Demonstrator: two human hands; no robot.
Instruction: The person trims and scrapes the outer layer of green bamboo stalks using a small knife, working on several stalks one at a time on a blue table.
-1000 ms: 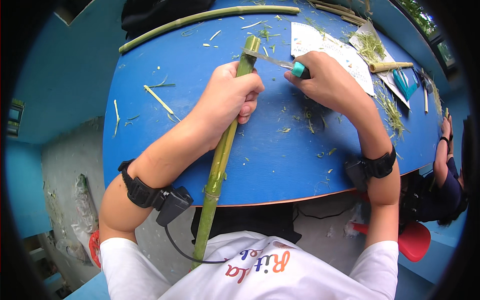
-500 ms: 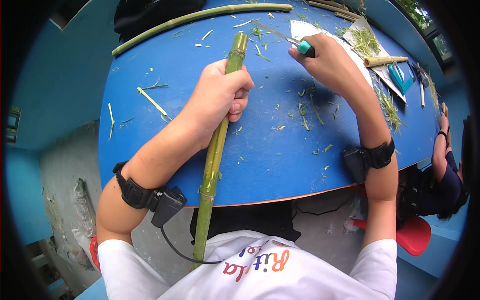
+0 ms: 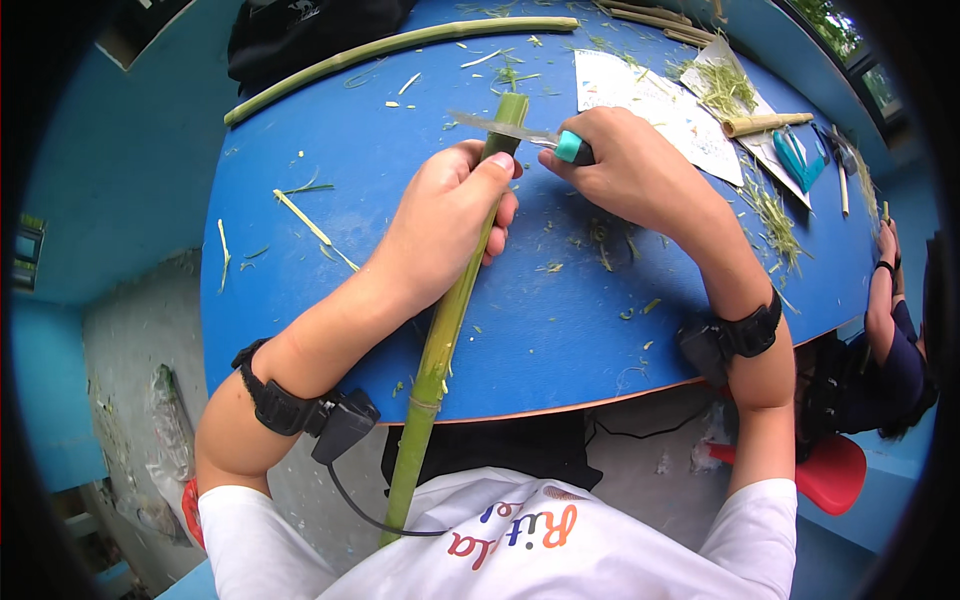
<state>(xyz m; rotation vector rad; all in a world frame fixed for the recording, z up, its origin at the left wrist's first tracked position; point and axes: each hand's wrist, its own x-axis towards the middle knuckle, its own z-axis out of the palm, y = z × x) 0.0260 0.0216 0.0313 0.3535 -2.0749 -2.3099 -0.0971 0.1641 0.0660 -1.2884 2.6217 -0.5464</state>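
A green bamboo stalk (image 3: pixel 440 345) slants from my lap up over the table's near edge. My left hand (image 3: pixel 450 215) is wrapped round it near its upper end, thumb along the top. In my right hand (image 3: pixel 625 165) is a knife (image 3: pixel 568 147) with a teal and black handle. Its blade points left and lies across the stalk just above my left thumb, at the green top end. Each forearm wears a black strap with a small device.
A long bamboo pole (image 3: pixel 400 58) lies along the far side of the blue table (image 3: pixel 560 340), by a black bag (image 3: pixel 290 40). Papers (image 3: pixel 650 120), shavings (image 3: pixel 770 215) and a short bamboo piece (image 3: pixel 765 124) lie at right. Another person (image 3: pixel 885 300) sits beyond, near a red stool (image 3: pixel 832 474).
My right hand has come left and down, bringing the knife blade from beyond the stalk onto its upper end. The stalk has turned in my left hand, its top shifting right.
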